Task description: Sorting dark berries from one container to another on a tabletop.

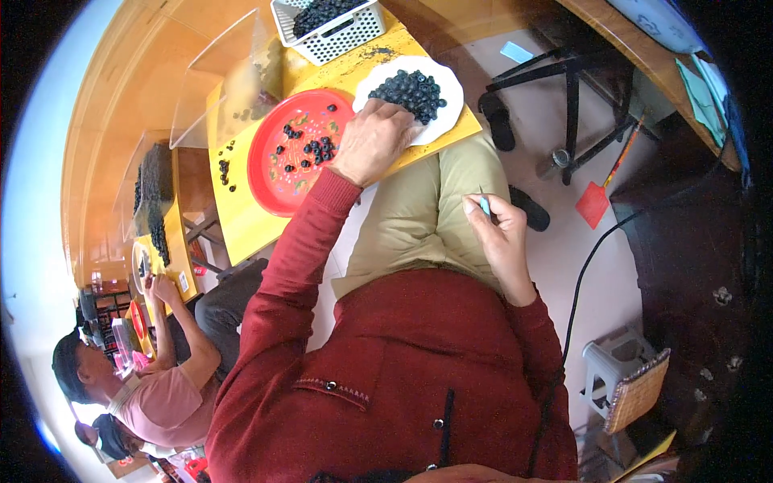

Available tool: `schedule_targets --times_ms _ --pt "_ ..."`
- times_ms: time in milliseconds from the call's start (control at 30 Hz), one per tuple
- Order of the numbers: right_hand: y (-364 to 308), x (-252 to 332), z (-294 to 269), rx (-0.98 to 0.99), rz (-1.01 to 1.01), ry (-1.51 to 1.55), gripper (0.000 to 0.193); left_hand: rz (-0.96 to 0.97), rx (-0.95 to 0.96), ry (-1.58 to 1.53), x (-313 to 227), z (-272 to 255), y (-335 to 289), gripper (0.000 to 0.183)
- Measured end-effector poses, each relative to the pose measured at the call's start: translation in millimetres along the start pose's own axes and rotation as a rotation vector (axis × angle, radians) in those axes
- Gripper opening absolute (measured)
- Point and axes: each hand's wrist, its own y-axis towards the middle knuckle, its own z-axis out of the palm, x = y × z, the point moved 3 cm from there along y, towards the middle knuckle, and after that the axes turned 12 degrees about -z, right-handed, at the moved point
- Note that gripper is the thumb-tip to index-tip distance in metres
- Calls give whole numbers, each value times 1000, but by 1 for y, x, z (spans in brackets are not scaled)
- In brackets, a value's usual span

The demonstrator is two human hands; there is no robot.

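Note:
My left hand point(375, 142) reaches over the near left edge of a white plate point(452, 80). Its fingers are bent together at a heap of small dark round beads or berries point(412, 92); their tips and anything between them are hidden. Beside it lies a red round tray point(270, 173) with a printed pattern and scattered dark pieces point(320, 150). Above my lap, my right hand point(501, 233) is closed in a pinch around a small pointed tool with a light blue handle point(484, 204).
A yellow table point(250, 233) carries the plate, the tray, loose dark pieces point(225, 173) and a white perforated basket point(342, 47) of more. A clear panel point(217, 80) stands at its left. Another person point(165, 394) works at the left. A stool point(616, 366) stands at right.

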Motion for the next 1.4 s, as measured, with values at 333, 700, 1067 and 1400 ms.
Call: schedule_targets --times_ms 333,700,1067,1400 --pt "-1 -10 -4 -39 85 83 14 -6 142 19 4 1 -3 26" --pt "0 -17 -6 -64 132 170 14 73 205 -34 4 -7 -10 22" --pt "10 -13 1 -12 116 134 14 -303 98 -823 4 -6 -39 11" --pt "59 34 53 146 -248 68 20 -616 207 -2087 -11 2 -76 16"
